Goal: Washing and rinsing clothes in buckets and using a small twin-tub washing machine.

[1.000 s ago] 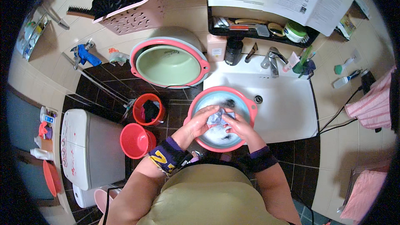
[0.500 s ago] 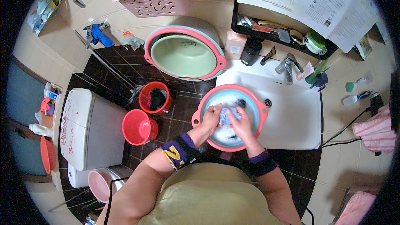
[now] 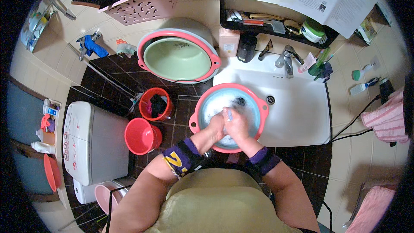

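A round basin (image 3: 195, 108) with a pink rim and blue inside rests partly over the left end of the white sink. It holds foamy water (image 3: 215, 103) with a dark item (image 3: 238, 102) floating at the far side. Over the foam, my left hand (image 3: 217, 126) and my right hand (image 3: 236, 125) press together, both closed around a light blue cloth (image 3: 229, 113). Only a small bit of the cloth shows between the fingers; the rest is hidden.
The white sink (image 3: 297, 116) with its faucet (image 3: 286, 62) lies to the right. Left on the floor stand two red buckets (image 3: 140, 136), one with dark cloth, near a washing machine (image 3: 103, 138). Larger tubs (image 3: 142, 56) lean behind; a pink basket (image 3: 142, 6) hangs beyond.
My hands have drawn together and the blue cloth, spread between them before, is now bunched and mostly covered. The whole view has shifted slightly.
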The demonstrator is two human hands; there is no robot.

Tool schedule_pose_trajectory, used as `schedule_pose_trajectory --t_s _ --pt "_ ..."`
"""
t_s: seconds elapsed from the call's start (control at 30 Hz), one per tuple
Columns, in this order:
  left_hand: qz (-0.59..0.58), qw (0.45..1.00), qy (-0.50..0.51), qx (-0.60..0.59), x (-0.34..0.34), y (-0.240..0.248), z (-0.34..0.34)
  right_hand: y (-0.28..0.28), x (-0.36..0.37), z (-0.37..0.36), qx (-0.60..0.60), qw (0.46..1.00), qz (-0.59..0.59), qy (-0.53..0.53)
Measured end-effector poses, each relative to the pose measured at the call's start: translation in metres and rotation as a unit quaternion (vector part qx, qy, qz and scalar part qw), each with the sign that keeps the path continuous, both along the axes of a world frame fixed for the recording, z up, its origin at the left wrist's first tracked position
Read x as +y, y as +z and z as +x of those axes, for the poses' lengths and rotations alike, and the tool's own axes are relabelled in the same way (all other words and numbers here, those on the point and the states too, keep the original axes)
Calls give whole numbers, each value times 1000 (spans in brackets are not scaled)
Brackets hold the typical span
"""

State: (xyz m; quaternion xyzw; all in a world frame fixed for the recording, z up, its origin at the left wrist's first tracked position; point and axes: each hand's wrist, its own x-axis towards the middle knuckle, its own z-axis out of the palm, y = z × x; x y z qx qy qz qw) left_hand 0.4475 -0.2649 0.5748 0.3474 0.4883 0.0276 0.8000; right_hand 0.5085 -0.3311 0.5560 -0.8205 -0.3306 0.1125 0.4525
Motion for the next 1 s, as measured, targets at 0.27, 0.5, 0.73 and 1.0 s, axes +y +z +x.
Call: schedule_pose_trajectory --t_s 0.27,0.5,0.73,1.0 --pt "-71 993 -9 -93 14 -21 -3 -9 -2 0 8 998 -58 -19" --pt "-115 975 -99 -163 43 -12 -25 -37 -26 36 277 955 104 5" --pt "29 975 -74 -209 56 -20 -41 -19 -49 50 358 927 78 83" --pt "221 964 -47 -140 48 -25 -37 -43 -43 51 216 972 77 44"
